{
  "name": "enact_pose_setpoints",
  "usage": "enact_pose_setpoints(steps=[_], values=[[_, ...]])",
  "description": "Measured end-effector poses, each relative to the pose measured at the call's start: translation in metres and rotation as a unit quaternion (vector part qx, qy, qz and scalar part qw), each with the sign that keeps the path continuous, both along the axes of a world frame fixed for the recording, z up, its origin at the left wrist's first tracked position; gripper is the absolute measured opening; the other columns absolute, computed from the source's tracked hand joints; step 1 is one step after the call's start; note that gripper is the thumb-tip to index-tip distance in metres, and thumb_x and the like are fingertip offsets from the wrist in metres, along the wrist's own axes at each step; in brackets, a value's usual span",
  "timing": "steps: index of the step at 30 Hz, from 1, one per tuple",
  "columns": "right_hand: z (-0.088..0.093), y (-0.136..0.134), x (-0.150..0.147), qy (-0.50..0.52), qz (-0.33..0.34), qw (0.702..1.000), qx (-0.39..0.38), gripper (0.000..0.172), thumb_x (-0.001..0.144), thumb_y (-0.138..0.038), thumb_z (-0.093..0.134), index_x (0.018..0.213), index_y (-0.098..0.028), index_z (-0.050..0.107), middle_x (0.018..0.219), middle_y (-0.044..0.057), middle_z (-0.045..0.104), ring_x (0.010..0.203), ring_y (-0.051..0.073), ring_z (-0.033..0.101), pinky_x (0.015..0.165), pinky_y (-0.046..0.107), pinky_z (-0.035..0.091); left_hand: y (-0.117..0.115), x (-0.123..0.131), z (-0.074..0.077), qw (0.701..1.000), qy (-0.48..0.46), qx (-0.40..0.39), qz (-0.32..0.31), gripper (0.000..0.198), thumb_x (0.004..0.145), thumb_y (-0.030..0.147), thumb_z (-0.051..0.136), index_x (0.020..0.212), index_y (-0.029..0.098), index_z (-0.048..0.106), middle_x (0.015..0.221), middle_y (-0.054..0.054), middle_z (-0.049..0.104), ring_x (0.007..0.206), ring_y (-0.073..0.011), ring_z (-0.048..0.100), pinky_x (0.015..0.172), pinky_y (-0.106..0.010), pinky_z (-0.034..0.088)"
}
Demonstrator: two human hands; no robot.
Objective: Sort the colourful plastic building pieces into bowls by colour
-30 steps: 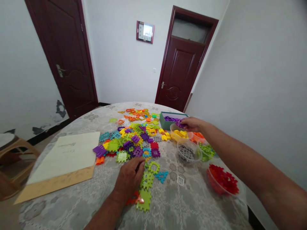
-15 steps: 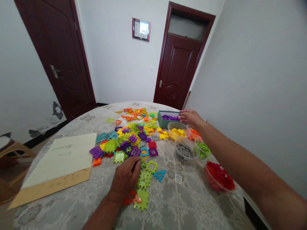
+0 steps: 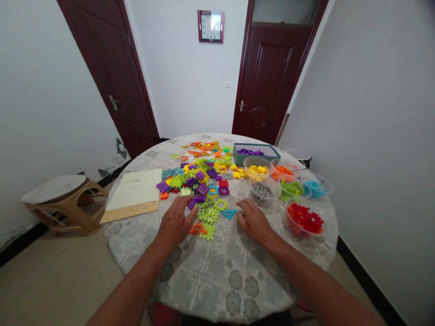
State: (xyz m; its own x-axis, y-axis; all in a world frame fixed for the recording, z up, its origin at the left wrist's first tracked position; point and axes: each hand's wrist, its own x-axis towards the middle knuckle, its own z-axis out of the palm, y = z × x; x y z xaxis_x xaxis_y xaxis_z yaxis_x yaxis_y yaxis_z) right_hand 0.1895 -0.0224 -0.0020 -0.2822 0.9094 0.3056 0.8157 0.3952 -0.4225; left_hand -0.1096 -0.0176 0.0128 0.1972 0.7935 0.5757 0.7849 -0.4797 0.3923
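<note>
My left hand (image 3: 176, 220) rests at the near side of the heap of toothed plastic building pieces (image 3: 200, 174). Its thumb and forefinger close around a purple building piece (image 3: 197, 200). Below its fingers lie light-green pieces (image 3: 209, 213), a green square (image 3: 208, 231) and an orange piece (image 3: 197, 228). My right hand (image 3: 253, 220) is low over the cloth, thumb and forefinger apart, with nothing visible between them. Just left of its thumb lies a blue triangular piece (image 3: 229, 214). Whatever lies under the right palm is hidden.
At right stand clear bowls of yellow (image 3: 257, 170), grey (image 3: 261, 191), orange (image 3: 282, 172), green (image 3: 292, 189), blue (image 3: 315, 189) and red pieces (image 3: 306, 220). Behind them a green box (image 3: 239, 158) holds purple pieces. Paper (image 3: 136, 188) lies left; a stool (image 3: 64, 203) stands beside the table.
My right hand has come back from the box of purple pieces to the near cloth. A purple piece now shows at my left fingers. The view has tilted down.
</note>
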Motion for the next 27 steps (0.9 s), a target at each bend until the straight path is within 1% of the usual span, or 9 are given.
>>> enact_pose_setpoints(steps=[3,5,7,11,13,15,20,25,27], values=[[-0.021,0.011,0.010,0.011,-0.072,0.997,0.007,0.045,0.095,-0.017,0.051,0.139,-0.009,0.055,0.139,0.020,0.057,0.131,0.027,0.054,0.111,0.038,0.045,-0.034,-0.004,-0.026,0.998,0.046,-0.029,0.009,0.055,0.098,0.043,0.059,0.148,0.023,0.045,0.143,-0.015,0.059,0.134,-0.0305,0.056,0.114,-0.051,0.047],[-0.027,0.012,0.012,0.008,-0.069,0.998,-0.001,0.048,0.096,-0.020,0.051,0.143,-0.009,0.053,0.145,0.019,0.055,0.136,0.026,0.051,0.114,0.037,0.042,-0.051,-0.002,-0.042,0.996,0.078,-0.042,0.017,0.067,0.095,0.047,0.063,0.153,0.023,0.039,0.150,-0.016,0.053,0.139,-0.0335,0.052,0.114,-0.054,0.047],[-0.029,0.009,0.010,-0.009,-0.053,0.998,-0.011,0.050,0.099,-0.026,0.052,0.147,-0.012,0.051,0.151,0.016,0.053,0.137,0.026,0.051,0.114,0.037,0.042,-0.060,0.001,-0.051,0.992,0.115,-0.054,0.017,0.073,0.093,0.049,0.065,0.155,0.021,0.038,0.153,-0.018,0.051,0.141,-0.0354,0.050,0.115,-0.055,0.045],[-0.024,0.004,0.003,-0.079,0.000,0.997,-0.021,0.048,0.103,-0.037,0.050,0.148,-0.020,0.052,0.156,0.012,0.050,0.133,0.028,0.053,0.109,0.041,0.044,-0.061,0.008,-0.050,0.985,0.157,-0.066,0.021,0.062,0.094,0.050,0.064,0.147,0.021,0.049,0.147,-0.017,0.055,0.136,-0.0349,0.054,0.116,-0.055,0.044],[-0.022,0.003,0.000,-0.106,0.024,0.994,-0.024,0.041,0.105,-0.039,0.047,0.140,-0.022,0.058,0.150,0.012,0.055,0.128,0.027,0.056,0.103,0.039,0.047,-0.060,0.010,-0.046,0.983,0.168,-0.070,0.022,0.055,0.095,0.051,0.063,0.141,0.021,0.055,0.145,-0.017,0.057,0.134,-0.0345,0.055,0.115,-0.054,0.045],[-0.020,0.003,-0.001,-0.115,0.019,0.993,-0.029,0.034,0.105,-0.040,0.048,0.131,-0.022,0.062,0.142,0.012,0.059,0.121,0.026,0.059,0.097,0.037,0.048,-0.059,0.010,-0.043,0.982,0.176,-0.070,0.022,0.052,0.096,0.050,0.061,0.138,0.021,0.057,0.144,-0.017,0.057,0.134,-0.0340,0.056,0.115,-0.054,0.046],[-0.017,0.003,0.005,-0.083,0.001,0.995,-0.061,0.025,0.100,-0.039,0.059,0.118,-0.022,0.061,0.122,0.010,0.064,0.109,0.024,0.063,0.086,0.032,0.048,-0.057,0.007,-0.046,0.981,0.187,-0.049,0.026,0.049,0.096,0.049,0.061,0.137,0.023,0.059,0.143,-0.015,0.058,0.132,-0.0329,0.057,0.113,-0.053,0.048],[-0.017,0.003,0.012,-0.042,0.009,0.996,-0.076,0.017,0.098,-0.031,0.060,0.113,-0.024,0.061,0.115,0.006,0.068,0.105,0.022,0.064,0.085,0.032,0.045,-0.049,0.003,-0.050,0.977,0.209,-0.042,0.026,0.050,0.096,0.050,0.060,0.138,0.022,0.058,0.143,-0.016,0.059,0.130,-0.0337,0.059,0.110,-0.055,0.050],[-0.018,0.003,0.014,-0.025,0.009,0.996,-0.082,0.018,0.099,-0.029,0.058,0.116,-0.025,0.061,0.116,0.006,0.069,0.106,0.022,0.064,0.086,0.031,0.045,-0.047,0.001,-0.051,0.974,0.221,-0.042,0.023,0.050,0.096,0.050,0.060,0.138,0.021,0.058,0.143,-0.016,0.059,0.130,-0.0340,0.059,0.110,-0.056,0.049]])
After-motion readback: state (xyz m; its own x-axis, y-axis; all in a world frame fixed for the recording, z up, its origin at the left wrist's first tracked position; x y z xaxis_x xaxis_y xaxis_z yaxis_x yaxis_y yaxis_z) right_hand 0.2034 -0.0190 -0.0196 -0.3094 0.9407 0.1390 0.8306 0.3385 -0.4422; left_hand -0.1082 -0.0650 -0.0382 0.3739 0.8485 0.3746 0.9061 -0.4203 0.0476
